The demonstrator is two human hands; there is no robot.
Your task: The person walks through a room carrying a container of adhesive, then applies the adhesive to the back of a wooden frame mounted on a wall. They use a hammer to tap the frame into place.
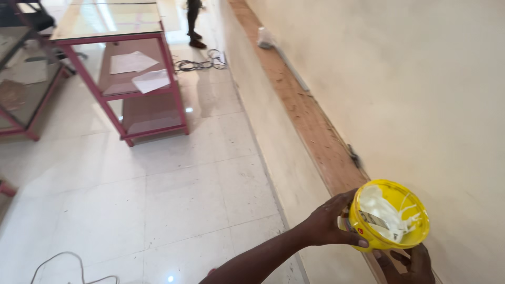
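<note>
A yellow plastic tub (390,215) with white paste and a small scraper blade (376,219) inside it is held near the bottom right, close to the cream wall (421,94). My left hand (329,221) grips the tub's left side, thumb along its lower rim. My right hand (413,263) comes up from below, fingers touching the tub's underside. The right hand is partly cut off by the frame edge.
A wooden ledge (310,121) runs along the wall's base above a cream plinth. A pink-framed glass display counter (126,73) with papers on its shelf stands on the white tiled floor. Cables (200,63) lie near a person's legs (193,23) far off. A wire (68,263) lies at the bottom left.
</note>
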